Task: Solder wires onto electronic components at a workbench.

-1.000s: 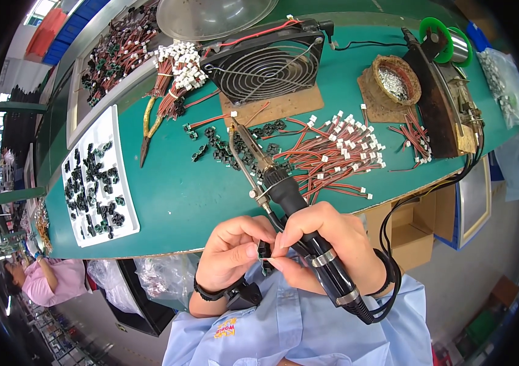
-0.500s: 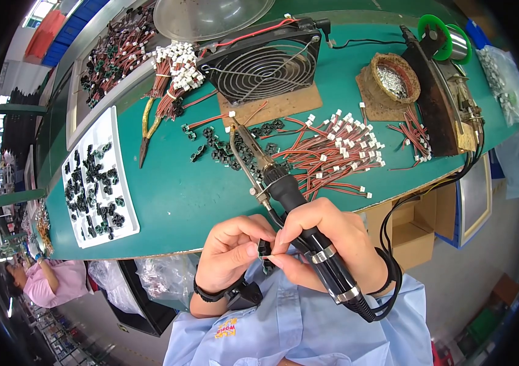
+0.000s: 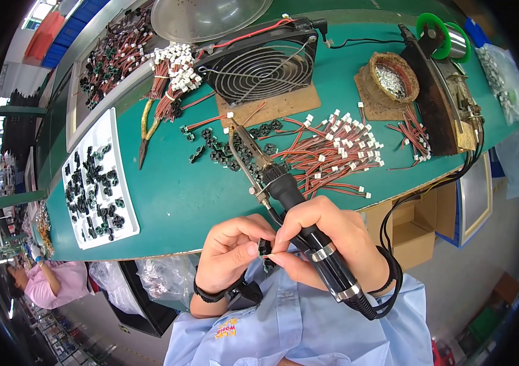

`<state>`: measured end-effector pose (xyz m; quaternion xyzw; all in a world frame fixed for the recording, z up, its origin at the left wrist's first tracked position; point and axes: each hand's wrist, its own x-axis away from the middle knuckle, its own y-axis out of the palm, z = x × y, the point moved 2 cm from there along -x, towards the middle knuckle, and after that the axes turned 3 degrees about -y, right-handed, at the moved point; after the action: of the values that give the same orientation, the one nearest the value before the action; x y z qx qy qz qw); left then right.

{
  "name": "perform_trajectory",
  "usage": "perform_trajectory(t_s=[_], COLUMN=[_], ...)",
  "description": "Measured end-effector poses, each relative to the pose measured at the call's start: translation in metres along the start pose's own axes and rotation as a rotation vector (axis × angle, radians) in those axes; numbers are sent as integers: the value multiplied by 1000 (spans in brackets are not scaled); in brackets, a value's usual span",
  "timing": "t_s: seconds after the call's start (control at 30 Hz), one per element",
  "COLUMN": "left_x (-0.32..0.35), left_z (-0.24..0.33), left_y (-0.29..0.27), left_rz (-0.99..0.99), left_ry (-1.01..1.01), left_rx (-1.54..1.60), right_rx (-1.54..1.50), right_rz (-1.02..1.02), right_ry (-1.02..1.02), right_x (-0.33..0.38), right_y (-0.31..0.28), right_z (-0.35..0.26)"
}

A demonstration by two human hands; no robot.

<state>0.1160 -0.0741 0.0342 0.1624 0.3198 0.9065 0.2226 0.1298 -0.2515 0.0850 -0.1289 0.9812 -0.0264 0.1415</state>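
Note:
My left hand [image 3: 229, 251] is closed, pinching a small black plastic connector [image 3: 264, 249] between thumb and fingers. My right hand [image 3: 338, 241] is wrapped round the black handle of a soldering iron [image 3: 287, 192], whose tip points up and away over the bench. Thumb and forefinger of that same hand meet at the connector, apparently at a thin reddish wire there; the exact grip is partly hidden. Beyond the iron's tip lie loose black connectors [image 3: 220, 149]. Red and black wire leads [image 3: 338, 146] with white plugs are spread out to their right.
A black fan [image 3: 265, 70] stands at the back. Left are a white tray [image 3: 126, 226] of black parts and pliers [image 3: 145, 137]. A round solder-scrap pot [image 3: 415, 79] and a solder spool [image 3: 457, 43] stand right. Cables hang past the bench edge. A person [image 3: 58, 283] is far left.

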Motion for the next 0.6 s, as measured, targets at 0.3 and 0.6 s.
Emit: perform_trajectory(t_s=[0.3, 0.6], left_x=[0, 0], left_z=[0, -1], left_y=[1, 2], left_rz=[7, 16], left_ry=[8, 14], left_rx=[-4, -15], right_rx=[9, 21], right_rz=[-20, -37], right_ry=[-12, -14], right_x=[-1, -1], right_y=[-1, -3], right_z=[1, 1])
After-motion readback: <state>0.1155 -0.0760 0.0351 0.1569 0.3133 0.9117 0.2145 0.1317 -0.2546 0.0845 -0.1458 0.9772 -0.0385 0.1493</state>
